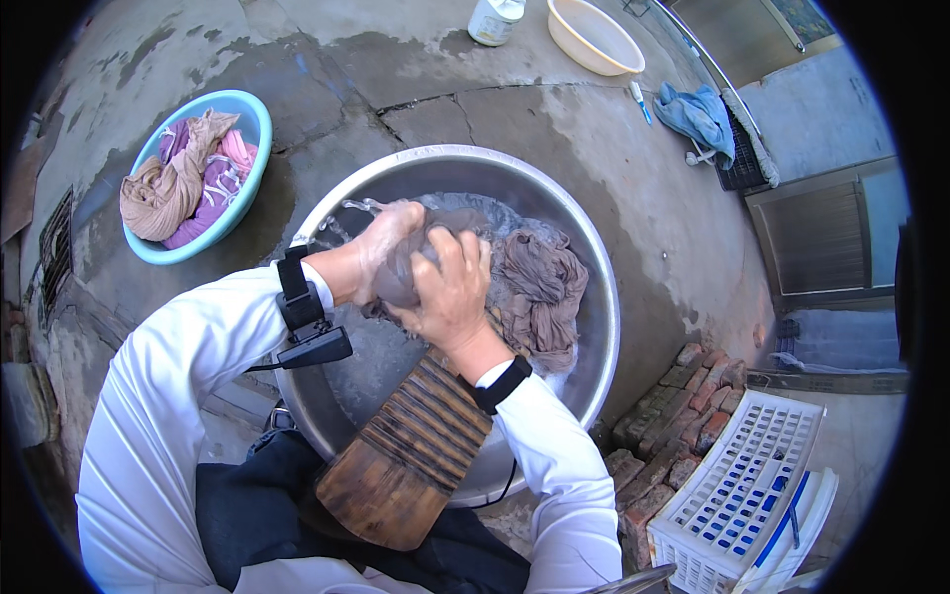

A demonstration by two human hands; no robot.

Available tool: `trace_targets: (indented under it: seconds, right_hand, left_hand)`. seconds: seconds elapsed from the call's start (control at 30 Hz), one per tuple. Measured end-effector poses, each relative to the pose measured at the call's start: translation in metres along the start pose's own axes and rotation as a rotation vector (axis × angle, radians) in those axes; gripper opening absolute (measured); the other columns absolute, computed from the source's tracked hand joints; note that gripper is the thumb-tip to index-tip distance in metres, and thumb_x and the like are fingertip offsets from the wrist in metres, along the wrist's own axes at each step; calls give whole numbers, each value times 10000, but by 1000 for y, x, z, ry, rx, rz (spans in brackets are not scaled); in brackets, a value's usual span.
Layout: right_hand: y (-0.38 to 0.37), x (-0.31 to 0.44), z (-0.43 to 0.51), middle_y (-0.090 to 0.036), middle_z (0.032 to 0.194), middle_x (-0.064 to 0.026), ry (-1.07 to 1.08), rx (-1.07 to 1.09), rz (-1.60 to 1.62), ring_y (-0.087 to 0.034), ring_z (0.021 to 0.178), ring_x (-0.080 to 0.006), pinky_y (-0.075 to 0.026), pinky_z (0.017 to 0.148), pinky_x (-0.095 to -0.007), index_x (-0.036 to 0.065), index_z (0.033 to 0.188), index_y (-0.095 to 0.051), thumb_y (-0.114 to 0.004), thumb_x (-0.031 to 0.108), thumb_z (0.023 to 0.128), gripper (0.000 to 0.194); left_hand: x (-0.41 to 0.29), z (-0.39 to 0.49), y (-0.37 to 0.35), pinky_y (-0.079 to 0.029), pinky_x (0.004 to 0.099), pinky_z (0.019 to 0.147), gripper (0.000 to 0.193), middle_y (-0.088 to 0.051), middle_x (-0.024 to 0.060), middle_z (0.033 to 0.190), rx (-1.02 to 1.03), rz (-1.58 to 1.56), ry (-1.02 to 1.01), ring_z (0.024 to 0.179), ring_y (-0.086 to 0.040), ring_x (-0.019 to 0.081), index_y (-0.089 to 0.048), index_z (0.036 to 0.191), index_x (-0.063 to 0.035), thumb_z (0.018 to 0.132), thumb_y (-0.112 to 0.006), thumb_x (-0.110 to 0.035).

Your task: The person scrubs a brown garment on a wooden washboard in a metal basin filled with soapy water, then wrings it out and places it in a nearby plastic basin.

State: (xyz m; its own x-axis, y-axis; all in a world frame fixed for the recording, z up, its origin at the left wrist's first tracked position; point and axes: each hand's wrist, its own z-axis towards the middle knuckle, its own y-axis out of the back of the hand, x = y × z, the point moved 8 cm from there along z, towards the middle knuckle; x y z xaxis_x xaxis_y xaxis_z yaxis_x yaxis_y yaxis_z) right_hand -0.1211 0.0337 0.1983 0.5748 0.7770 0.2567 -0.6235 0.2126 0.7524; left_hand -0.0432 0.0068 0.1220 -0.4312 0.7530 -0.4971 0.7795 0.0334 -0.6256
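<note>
A large metal basin (608, 312) holds cloudy, sudsy water. Over it my left hand (378, 249) and my right hand (453, 286) grip a bunched, wet grey-brown cloth (398, 275) between them. Water splashes beside my left wrist. A wooden washboard (415, 438) leans into the basin from my lap, its ridged part below my right hand. More wet brownish fabric (545, 289) lies in the water to the right of my hands, touching the basin's inside. How much of the washboard's upper end is under water cannot be seen.
At the left stands a turquoise plastic basin (260, 141) with beige, purple and pink clothes. A white jug (496, 21), a cream basin (594, 37) and a brush (640, 102) are on the wet concrete beyond. Stacked bricks (683, 416) and a white plastic basket (742, 475) stand at the right.
</note>
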Motion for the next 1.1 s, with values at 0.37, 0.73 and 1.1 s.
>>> trace_targets:
  seconds: [0.37, 0.73, 1.1]
  right_hand:
    - [-39, -64, -33, -589, 1184, -131, -211, 742, 564, -589, 1132, -332, -466, 993, -410, 112, 1289, -591, -802, 250, 771, 577]
    - [-44, -237, -124, -346, 1519, -190, -748, 947, -408, -346, 1384, -412, -266, 1091, -634, 264, 1540, -342, -786, 422, 790, 886]
    - [-25, -211, -124, -281, 1577, -194, -817, 728, -6, -182, 1487, -468, -126, 1187, -639, 183, 1605, -152, -796, 200, 734, 1083]
  left_hand:
    - [11, -7, 53, -456, 446, 1015, 412, -561, 362, 1281, -160, 1336, -169, 1189, -573, 460, -631, 1177, -22, 940, -465, -315]
    - [38, 140, -18, -396, 475, 1086, 674, -517, 300, 1368, -103, 1889, -358, 1264, -527, 401, -543, 1334, 53, 840, -678, -386]
    - [49, 123, -13, -523, 317, 717, 345, -705, 135, 905, 21, 878, 106, 769, -652, 174, -683, 975, 140, 749, -716, -118]
